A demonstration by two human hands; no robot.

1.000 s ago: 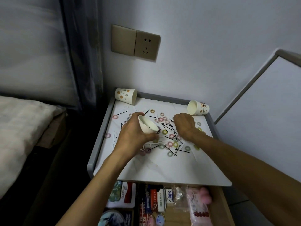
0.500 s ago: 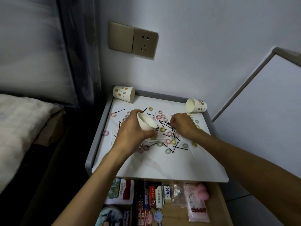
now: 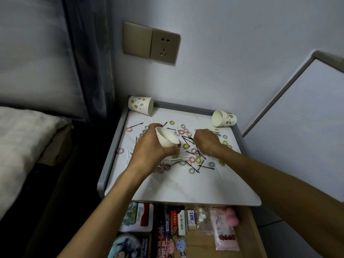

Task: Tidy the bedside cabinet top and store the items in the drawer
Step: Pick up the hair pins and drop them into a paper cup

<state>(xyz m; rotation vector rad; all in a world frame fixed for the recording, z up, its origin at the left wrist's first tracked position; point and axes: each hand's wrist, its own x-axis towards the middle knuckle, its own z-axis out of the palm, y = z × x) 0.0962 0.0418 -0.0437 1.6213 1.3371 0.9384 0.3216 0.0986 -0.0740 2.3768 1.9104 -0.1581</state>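
Note:
My left hand [image 3: 149, 149] grips a white paper cup [image 3: 166, 137], tilted with its mouth toward the right, low over the white cabinet top [image 3: 176, 185]. Inside the cup lies at least one black hairpin. My right hand [image 3: 205, 143] reaches down into a heap of black hairpins [image 3: 193, 165] and small coloured hair rings [image 3: 186, 145], its fingertips curled onto the pins next to the cup's rim. Two more patterned paper cups lie on their sides: one at the back left corner [image 3: 141, 105], one at the back right [image 3: 224, 118]. The drawer [image 3: 249, 231] below stands open.
The drawer holds cards, small boxes, a pink packet [image 3: 225, 231] and keychains. A grey raised rim [image 3: 111, 151] borders the cabinet top at the left and back. A bed [image 3: 22, 142] stands at the left, a wall with a socket [image 3: 164, 46] behind.
Both hands stay over the heap with only slight shifts. The cup remains tilted in my left hand; my right hand's fingers have worked a little closer to the cup's rim.

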